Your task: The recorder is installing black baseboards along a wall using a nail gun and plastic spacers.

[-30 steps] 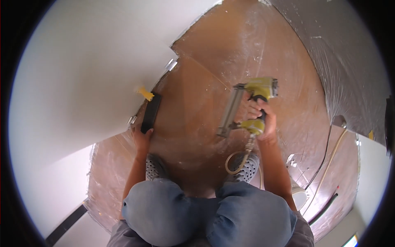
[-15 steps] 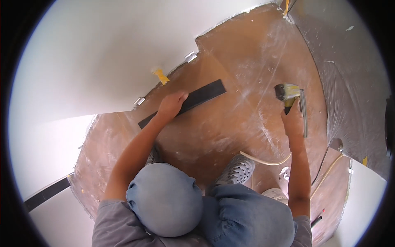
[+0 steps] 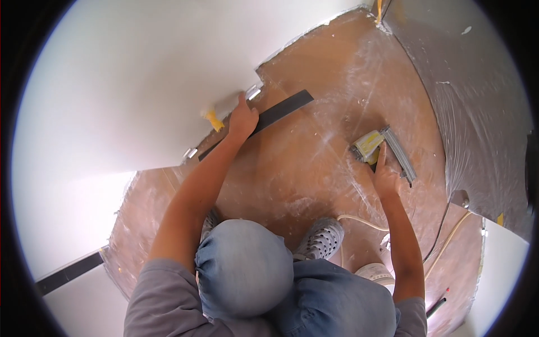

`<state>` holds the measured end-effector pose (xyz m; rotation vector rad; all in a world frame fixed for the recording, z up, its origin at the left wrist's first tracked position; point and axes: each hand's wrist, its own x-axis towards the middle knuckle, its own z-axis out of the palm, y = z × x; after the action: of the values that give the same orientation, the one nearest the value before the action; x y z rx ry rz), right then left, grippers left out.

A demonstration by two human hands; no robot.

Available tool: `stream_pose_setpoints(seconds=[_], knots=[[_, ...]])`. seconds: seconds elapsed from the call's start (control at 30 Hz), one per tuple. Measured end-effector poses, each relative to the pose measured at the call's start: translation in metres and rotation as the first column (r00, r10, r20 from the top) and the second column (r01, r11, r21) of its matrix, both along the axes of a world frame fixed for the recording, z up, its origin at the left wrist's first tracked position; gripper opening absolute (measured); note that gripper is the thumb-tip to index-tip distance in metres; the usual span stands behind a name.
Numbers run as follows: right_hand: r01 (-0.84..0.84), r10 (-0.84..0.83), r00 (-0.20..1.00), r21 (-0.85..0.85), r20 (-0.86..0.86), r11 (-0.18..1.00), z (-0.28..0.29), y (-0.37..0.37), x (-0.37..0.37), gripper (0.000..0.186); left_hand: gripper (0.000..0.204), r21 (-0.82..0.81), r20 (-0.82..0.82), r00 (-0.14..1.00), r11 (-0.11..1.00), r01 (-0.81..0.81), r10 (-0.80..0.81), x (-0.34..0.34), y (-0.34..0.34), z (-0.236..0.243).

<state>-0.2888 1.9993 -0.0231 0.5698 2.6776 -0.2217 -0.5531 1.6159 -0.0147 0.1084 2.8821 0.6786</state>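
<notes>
My left hand (image 3: pixel 242 119) grips a flat black skirting strip (image 3: pixel 286 109) near its middle and holds it close to the foot of the white wall. One finger is stretched out toward a small shiny metal clip (image 3: pixel 254 91) at the wall's lower edge. A second metal clip (image 3: pixel 190 153) sits farther left along that edge, near the strip's left end. My right hand (image 3: pixel 387 178) is closed around the handle of a yellow and grey nail gun (image 3: pixel 369 145), held over the floor with its slanted magazine to the right.
Yellow tape (image 3: pixel 213 121) sticks out at the wall's base between the clips. A pale hose (image 3: pixel 362 221) runs over the dusty brown floor covering (image 3: pixel 314 168) by my right shoe (image 3: pixel 323 237). Plastic sheeting (image 3: pixel 477 112) covers the right side. Another black strip (image 3: pixel 70 272) lines the left wall.
My left hand has brought the strip closer to the wall and stretched a finger toward the clip. The nail gun has moved left and down and turned, its magazine now slanting.
</notes>
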Motion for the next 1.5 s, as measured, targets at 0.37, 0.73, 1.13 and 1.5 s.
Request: stream_pose_setpoints(seconds=[0.37, 0.73, 1.13, 1.5], knots=[[0.004, -0.06, 0.825, -0.1, -0.563, 0.995, 0.057, -0.014, 0.103, 0.057, 0.041, 0.374, 0.614, 0.767, 0.924, -0.073, -0.188, 0.046, 0.027, 0.092], [0.769, -0.782, 0.622, -0.156, -0.044, 0.62, 0.087, -0.062, 0.445, 0.02, 0.034, 0.37, 0.354, 0.664, 0.751, 0.547, -0.659, 0.037, 0.025, 0.174], [0.764, -0.85, 0.52, -0.491, 0.084, 0.419, 0.008, -0.09, 0.378, 0.026, 0.058, 0.699, 0.393, 0.297, 0.492, 0.519, -0.87, 0.096, 0.157, 0.066], [0.844, -0.884, 0.457, -0.364, 0.101, 0.394, 0.026, -0.093, 0.365, 0.025, 0.05, 0.728, 0.441, 0.137, 0.443, 0.524, -0.887, 0.091, 0.185, 0.053]])
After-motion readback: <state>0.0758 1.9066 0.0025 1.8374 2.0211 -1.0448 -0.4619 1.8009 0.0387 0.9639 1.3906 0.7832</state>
